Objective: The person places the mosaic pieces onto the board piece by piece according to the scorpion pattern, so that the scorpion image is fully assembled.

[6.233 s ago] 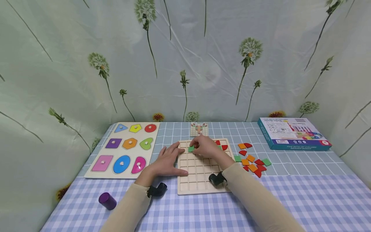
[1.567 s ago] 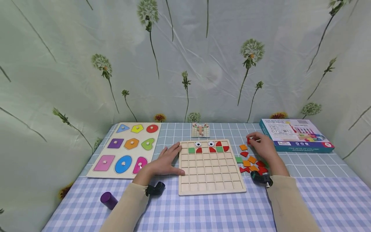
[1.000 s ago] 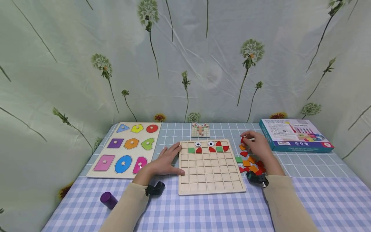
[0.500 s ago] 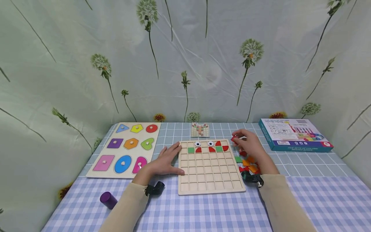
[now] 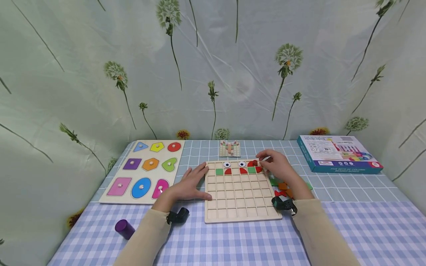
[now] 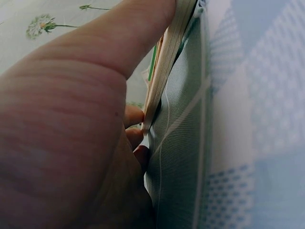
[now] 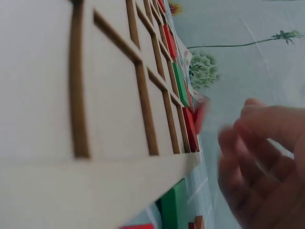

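Note:
A wooden grid board (image 5: pixel 239 194) lies in the middle of the table. Its top rows hold round eye pieces (image 5: pixel 227 164), green squares (image 5: pixel 219 171) and red quarter-circles (image 5: pixel 243 170). My left hand (image 5: pixel 190 186) rests along the board's left edge, fingers and thumb spread. At the top right corner is my right hand (image 5: pixel 276 164), its fingers loosely bent. Just off its fingertips, a blurred red piece (image 7: pixel 201 115) stands tilted by the top row in the right wrist view, with a gap between it and the fingers. The thumb hides part of the board in the left wrist view.
Loose orange, red and green pieces (image 5: pixel 283 186) lie right of the board, partly under my right arm. A pattern card (image 5: pixel 229 149) sits behind it. A knobbed shape puzzle (image 5: pixel 133 170) and a purple cylinder (image 5: pixel 124 229) are left. A box (image 5: pixel 337 153) stands back right.
My right hand has carried a red piece leftward from beside the loose pieces to the board's top right corner, where it now parts from the fingers. My left hand has stayed put.

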The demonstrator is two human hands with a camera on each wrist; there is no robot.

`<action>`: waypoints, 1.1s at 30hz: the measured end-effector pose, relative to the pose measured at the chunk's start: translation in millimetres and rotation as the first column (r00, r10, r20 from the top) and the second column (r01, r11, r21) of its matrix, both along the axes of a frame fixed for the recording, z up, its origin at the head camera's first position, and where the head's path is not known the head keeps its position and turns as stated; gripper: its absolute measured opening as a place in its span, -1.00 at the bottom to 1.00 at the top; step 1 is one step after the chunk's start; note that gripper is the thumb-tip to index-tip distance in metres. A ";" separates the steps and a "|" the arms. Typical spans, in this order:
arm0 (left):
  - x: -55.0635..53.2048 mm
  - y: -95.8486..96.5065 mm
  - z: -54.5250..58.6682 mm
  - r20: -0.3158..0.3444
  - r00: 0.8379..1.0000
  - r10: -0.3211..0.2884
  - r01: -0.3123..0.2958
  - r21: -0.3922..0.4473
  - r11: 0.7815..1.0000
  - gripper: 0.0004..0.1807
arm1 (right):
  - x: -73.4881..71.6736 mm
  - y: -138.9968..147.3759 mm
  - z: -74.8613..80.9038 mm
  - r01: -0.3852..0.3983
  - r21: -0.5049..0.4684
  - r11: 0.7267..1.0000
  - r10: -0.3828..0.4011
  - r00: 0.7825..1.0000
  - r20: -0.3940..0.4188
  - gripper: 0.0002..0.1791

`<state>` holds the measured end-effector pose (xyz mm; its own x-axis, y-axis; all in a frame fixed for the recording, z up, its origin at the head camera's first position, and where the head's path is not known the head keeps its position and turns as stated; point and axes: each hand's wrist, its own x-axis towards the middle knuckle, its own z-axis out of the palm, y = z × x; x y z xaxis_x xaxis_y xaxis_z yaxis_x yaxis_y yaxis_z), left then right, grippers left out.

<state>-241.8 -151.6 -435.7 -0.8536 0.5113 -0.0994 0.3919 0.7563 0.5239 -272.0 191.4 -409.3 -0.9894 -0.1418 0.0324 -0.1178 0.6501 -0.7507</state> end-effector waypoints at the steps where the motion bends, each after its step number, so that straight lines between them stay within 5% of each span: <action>1: 0.2 0.1 0.2 0.002 1.000 -0.001 0.001 -0.002 1.000 0.22 | 0.2 -0.3 -0.4 0.001 0.019 1.000 -0.001 1.000 -0.008 -0.71; 6: -0.9 1.7 0.1 0.005 1.000 -0.012 0.012 -0.010 1.000 0.21 | -2.8 3.7 -1.4 0.007 0.130 0.991 -0.004 1.000 -0.022 -0.70; 16: -2.3 0.2 -1.9 -0.006 1.000 -0.005 0.005 -0.040 0.999 0.23 | -20.7 0.6 1.4 -0.161 0.294 0.942 0.164 0.986 0.016 -0.73; 20: -2.8 -0.4 -2.6 -0.004 1.000 -0.004 0.004 -0.031 1.000 0.23 | -24.9 -2.6 0.8 -0.165 0.334 0.928 0.172 0.985 0.011 -0.79; 33: -1.3 0.2 -1.2 0.007 1.000 0.012 -0.012 -0.043 0.999 0.23 | -27.2 -6.6 5.4 -0.111 0.319 0.941 0.105 0.994 0.036 -0.92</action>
